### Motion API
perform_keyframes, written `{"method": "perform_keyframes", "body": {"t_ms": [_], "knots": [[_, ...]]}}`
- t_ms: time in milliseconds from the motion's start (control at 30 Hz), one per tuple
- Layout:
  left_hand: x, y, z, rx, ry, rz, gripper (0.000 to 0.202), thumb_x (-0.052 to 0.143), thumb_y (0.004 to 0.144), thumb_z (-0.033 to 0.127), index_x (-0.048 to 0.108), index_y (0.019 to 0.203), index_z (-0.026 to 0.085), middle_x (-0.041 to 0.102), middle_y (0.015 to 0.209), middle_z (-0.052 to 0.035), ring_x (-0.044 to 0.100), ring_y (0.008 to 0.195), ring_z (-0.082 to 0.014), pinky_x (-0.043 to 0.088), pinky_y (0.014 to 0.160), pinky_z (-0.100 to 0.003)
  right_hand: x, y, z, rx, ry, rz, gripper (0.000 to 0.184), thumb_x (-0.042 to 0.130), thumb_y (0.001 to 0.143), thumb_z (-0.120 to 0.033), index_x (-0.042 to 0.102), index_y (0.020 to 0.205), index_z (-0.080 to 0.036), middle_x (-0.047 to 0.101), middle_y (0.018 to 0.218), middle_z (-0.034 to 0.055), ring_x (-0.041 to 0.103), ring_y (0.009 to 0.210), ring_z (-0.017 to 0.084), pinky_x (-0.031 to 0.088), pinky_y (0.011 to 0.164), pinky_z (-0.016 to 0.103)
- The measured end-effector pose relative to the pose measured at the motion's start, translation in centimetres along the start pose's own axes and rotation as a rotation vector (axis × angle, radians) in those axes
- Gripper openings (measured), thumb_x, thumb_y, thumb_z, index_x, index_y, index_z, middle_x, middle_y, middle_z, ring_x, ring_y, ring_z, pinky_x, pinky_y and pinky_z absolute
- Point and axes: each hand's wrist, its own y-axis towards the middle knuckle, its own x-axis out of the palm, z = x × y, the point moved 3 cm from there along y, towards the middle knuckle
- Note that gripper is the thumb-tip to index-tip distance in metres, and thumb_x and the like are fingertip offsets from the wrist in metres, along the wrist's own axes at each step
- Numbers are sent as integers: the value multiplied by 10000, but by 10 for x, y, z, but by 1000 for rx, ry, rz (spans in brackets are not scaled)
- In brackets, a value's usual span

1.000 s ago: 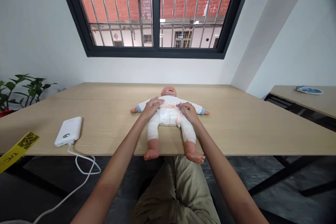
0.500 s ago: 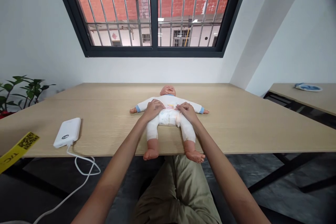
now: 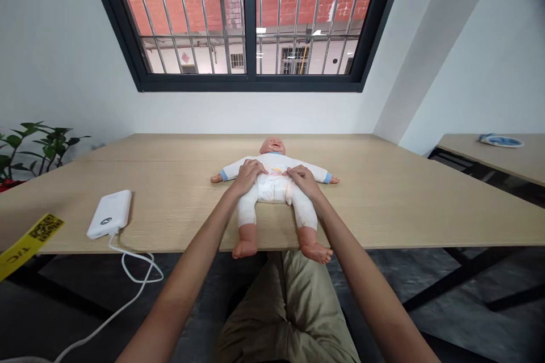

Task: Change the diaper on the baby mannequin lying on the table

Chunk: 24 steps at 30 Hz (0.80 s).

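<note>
A baby doll (image 3: pixel 272 147) in a white suit with blue cuffs lies on its back on the wooden table (image 3: pixel 383 193), with its feet over the near edge. It wears a white diaper (image 3: pixel 273 188). My left hand (image 3: pixel 247 174) rests on the doll's waist at the diaper's left side, fingers bent and pressed on the fabric. On the diaper's right side my right hand (image 3: pixel 303 178) does the same with curled fingers. Both forearms reach in from below.
A white power bank (image 3: pixel 109 214) lies on the table's left part, its white cable (image 3: pixel 136 272) hanging off the edge. A yellow tag (image 3: pixel 29 241) and a potted plant (image 3: pixel 29 147) are at the far left. A second table (image 3: pixel 489 161) stands to the right.
Both hands stay at the doll's waist, with only small shifts of the fingers on the diaper. The doll has not moved.
</note>
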Motion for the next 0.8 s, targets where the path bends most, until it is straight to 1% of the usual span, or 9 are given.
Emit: {"method": "perform_keyframes", "body": {"t_ms": [100,167,300,433,567,600,667,733,800], "knots": [[2,1,-3,-14,-1,-17,520,221,996,252,711,823,232,645,996,-23,485,1068,-192,322,1044,-372,1,0,1,2,20,-4,297,564,863,-445,757,788,-232,719,863,54,615,912,243,433,871,386],[4,1,-4,-26,-10,-29,490,239,994,266,712,871,238,643,1022,-20,476,1084,-198,321,1042,-378,1,0,0,6,34,-9,276,584,851,-446,759,825,-234,726,911,52,617,941,241,435,876,379],[5,0,-2,-45,6,-48,390,308,977,291,694,972,238,634,1058,-22,474,1087,-207,325,1037,-392,0,-1,-2,1,29,-4,328,568,847,-486,757,789,-225,723,844,60,614,893,239,435,836,370],[4,1,-2,-63,-33,-19,472,254,987,304,703,862,231,657,1028,-26,485,1085,-212,329,1040,-391,1,0,-2,5,41,-12,367,544,852,-497,731,722,-209,704,783,62,612,825,228,431,813,369],[-2,4,-6,-83,-138,85,486,288,975,370,692,753,217,674,943,-38,525,1053,-211,353,1024,-367,-1,0,-8,46,107,17,314,572,816,-467,693,743,-187,702,845,63,614,845,219,445,817,354],[-6,5,-6,-87,-165,122,460,327,959,386,674,711,212,666,893,-41,543,1013,-210,379,988,-356,-3,-1,-11,57,125,36,291,582,808,-451,680,758,-182,698,867,62,611,850,214,449,811,346],[-15,5,-6,-105,-206,166,373,443,900,396,611,629,202,622,761,-29,568,862,-195,431,851,-323,-7,-6,-18,60,125,65,242,585,810,-410,646,773,-179,683,879,57,603,844,205,452,792,333],[-22,1,-2,-118,-195,112,292,551,819,365,553,581,197,561,649,2,538,700,-165,418,697,-286,-12,-17,-27,26,41,59,199,584,823,-373,613,766,-185,662,847,47,592,831,204,448,781,331],[-25,-7,3,-116,-131,8,239,599,768,322,545,575,193,549,617,17,510,641,-149,380,631,-270,-15,-33,-36,-44,-116,10,175,600,835,-355,601,767,-194,640,824,40,581,839,211,437,808,346]]}}
